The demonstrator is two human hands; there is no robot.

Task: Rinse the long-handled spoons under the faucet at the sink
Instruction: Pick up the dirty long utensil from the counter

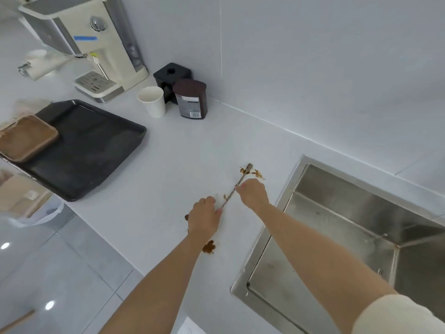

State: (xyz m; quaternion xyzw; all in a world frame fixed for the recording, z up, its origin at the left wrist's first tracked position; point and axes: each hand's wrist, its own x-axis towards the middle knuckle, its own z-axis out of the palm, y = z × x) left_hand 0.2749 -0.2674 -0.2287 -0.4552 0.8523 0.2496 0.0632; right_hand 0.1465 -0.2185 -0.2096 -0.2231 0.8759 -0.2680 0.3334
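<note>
Head view: a long-handled spoon (230, 197) lying flat on the white bench (168, 165), just left of the steel sink (249, 268), with the bowl toward the far side and the handle running near and left.

Probably light, thin and stiff, of metal by the look. Perhaps slippery at the parts smeared with brown residue. A little difficult to lift, being so low against a flat surface. Best taken at the middle of the handle, away from the dirty bowl, pinched from both sides.

At mid-handle, the right hand (254, 192), fingertips pinching the thin shaft. At the near end of the handle, the left hand (204, 218), fingers curled downward; cannot tell whether gripping that end or only touching it.

In appearance slim and grey-silver, with a small bowl coated brown. Around it on the bench, scattered brown stains (209, 247). Only one spoon clearly seen; perhaps a second hidden under the left hand, not possible to tell. No faucet in view.
</note>
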